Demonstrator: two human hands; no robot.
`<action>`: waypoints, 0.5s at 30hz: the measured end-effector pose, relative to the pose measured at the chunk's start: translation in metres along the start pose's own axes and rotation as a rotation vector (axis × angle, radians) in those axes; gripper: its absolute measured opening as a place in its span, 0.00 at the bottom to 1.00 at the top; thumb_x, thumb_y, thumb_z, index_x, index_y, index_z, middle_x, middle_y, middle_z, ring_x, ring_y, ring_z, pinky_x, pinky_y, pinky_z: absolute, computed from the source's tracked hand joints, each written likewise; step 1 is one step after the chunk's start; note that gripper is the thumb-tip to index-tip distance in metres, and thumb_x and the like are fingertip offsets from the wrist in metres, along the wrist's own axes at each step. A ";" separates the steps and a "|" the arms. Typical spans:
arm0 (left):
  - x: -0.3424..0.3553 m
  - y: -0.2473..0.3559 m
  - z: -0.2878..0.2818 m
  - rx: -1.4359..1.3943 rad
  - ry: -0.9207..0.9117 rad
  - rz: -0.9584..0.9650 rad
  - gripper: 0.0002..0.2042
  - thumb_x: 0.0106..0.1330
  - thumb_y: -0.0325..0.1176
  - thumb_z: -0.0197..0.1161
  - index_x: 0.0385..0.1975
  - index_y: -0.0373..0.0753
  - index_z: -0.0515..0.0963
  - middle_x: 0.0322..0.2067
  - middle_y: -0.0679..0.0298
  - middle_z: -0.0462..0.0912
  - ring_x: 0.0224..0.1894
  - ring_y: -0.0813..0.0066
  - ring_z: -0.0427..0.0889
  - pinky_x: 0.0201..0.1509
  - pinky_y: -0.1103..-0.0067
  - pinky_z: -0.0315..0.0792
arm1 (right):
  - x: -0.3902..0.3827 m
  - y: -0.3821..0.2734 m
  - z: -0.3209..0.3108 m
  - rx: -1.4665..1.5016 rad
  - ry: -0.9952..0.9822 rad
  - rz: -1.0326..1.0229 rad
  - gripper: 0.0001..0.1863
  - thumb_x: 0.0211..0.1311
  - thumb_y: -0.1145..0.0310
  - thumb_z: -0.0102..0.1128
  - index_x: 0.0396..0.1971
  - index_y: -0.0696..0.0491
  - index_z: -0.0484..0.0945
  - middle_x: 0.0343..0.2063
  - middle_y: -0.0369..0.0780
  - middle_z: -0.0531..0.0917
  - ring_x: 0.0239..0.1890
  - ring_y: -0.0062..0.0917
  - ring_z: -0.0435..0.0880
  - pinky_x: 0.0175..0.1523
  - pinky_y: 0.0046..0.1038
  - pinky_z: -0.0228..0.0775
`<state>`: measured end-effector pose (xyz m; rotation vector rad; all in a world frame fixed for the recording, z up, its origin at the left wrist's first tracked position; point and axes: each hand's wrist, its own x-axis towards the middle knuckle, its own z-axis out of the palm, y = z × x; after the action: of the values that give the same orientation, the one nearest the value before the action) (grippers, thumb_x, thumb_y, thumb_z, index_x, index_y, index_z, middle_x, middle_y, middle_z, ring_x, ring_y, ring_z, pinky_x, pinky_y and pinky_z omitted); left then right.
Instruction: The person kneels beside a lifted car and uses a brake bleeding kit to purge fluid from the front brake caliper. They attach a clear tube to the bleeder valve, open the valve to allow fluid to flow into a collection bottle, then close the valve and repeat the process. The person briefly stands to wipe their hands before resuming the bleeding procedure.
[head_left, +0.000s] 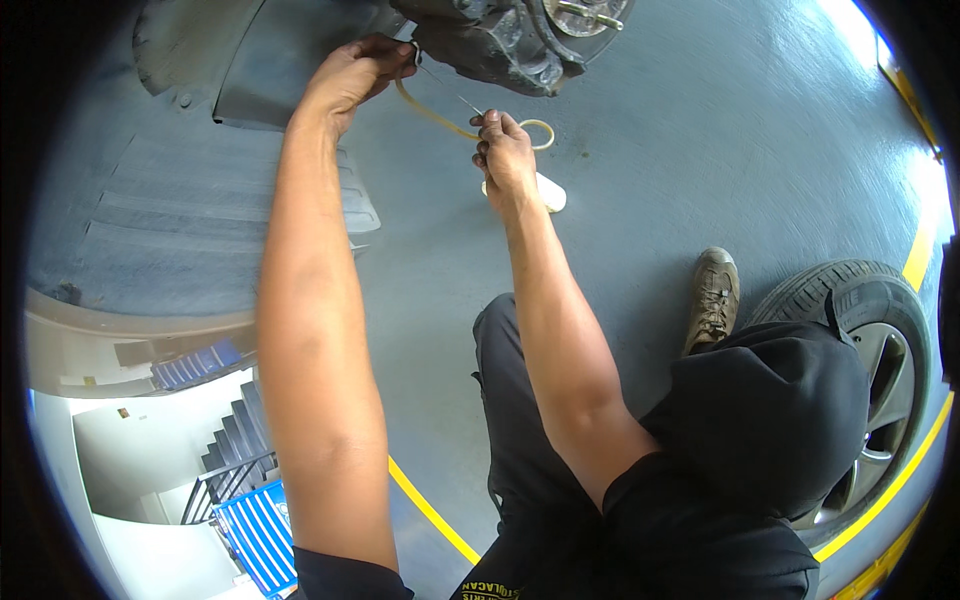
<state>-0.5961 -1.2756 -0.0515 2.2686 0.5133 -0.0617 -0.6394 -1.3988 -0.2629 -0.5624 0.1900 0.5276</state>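
A thin yellowish hose (433, 116) runs between my two hands. My left hand (362, 75) is closed at the hose's upper end, its fingertips beside the dirty dark brake and hub assembly (500, 45); a small pale piece shows at the fingertips. My right hand (507, 155) has its fingers curled round the lower stretch of hose, which loops out on the right. From that hand's fingers a thin metal wire (470, 105) sticks out. Partly hidden behind the right hand is a white bottle (550, 193); whether the hand also grips it, I cannot tell.
A removed wheel (890, 350) lies at the right, near my shoe (714, 295). Car bodywork (180, 220) fills the upper left. Yellow lines (430, 510) cross the grey floor (630, 190). A blue-and-white striped object (255, 535) and stairs (240, 435) appear at lower left.
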 end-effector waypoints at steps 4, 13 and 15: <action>0.005 0.002 0.003 0.133 0.018 0.096 0.08 0.67 0.35 0.73 0.41 0.40 0.86 0.37 0.66 0.90 0.47 0.78 0.87 0.68 0.74 0.66 | 0.022 0.027 0.003 0.271 -0.105 -0.083 0.16 0.81 0.54 0.57 0.39 0.52 0.78 0.28 0.28 0.70 0.28 0.13 0.63 0.35 0.21 0.61; 0.002 0.007 0.005 0.312 0.073 0.226 0.07 0.70 0.32 0.69 0.37 0.34 0.84 0.31 0.66 0.86 0.37 0.77 0.80 0.51 0.77 0.71 | 0.055 0.054 -0.002 0.178 -0.125 -0.061 0.15 0.80 0.56 0.58 0.38 0.52 0.77 0.28 0.32 0.73 0.29 0.20 0.70 0.34 0.26 0.66; 0.001 0.008 0.006 0.335 0.073 0.249 0.07 0.71 0.32 0.67 0.35 0.33 0.83 0.30 0.66 0.85 0.36 0.77 0.79 0.49 0.76 0.70 | 0.049 0.051 -0.003 0.179 -0.175 -0.084 0.16 0.80 0.54 0.57 0.38 0.52 0.77 0.26 0.32 0.73 0.28 0.21 0.72 0.33 0.27 0.66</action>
<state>-0.5916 -1.2847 -0.0502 2.6541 0.2680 0.0659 -0.6244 -1.3428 -0.3044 -0.3457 0.0460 0.4698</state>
